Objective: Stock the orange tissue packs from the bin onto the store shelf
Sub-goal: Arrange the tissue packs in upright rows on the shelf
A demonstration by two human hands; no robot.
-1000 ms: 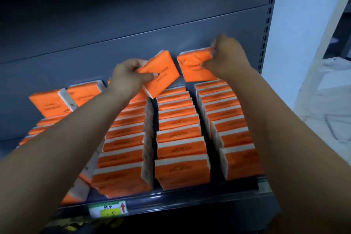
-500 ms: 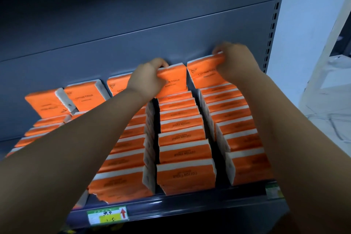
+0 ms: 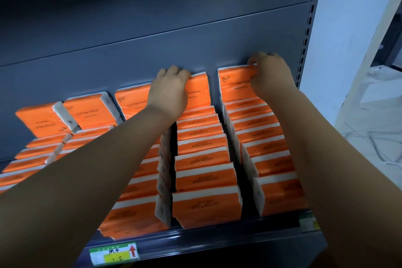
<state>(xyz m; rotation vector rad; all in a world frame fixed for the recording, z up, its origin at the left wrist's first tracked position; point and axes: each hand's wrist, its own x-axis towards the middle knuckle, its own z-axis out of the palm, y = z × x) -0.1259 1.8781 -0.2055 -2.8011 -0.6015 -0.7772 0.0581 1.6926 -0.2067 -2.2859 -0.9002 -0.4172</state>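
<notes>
1. The shelf (image 3: 217, 238) is dark grey metal, with a grey back panel (image 3: 152, 50) behind it and a slotted upright (image 3: 307, 28) at its right side.
2. Orange tissue packs (image 3: 204, 180) stand directly on the shelf in several rows that run from front to back, each pack touching the next one.
3. At the back, some packs lean against the panel and show their front face.
4. On the front edge there is a price label (image 3: 114, 255) with a red arrow, and a second label (image 3: 307, 222) is at the right end.
</notes>
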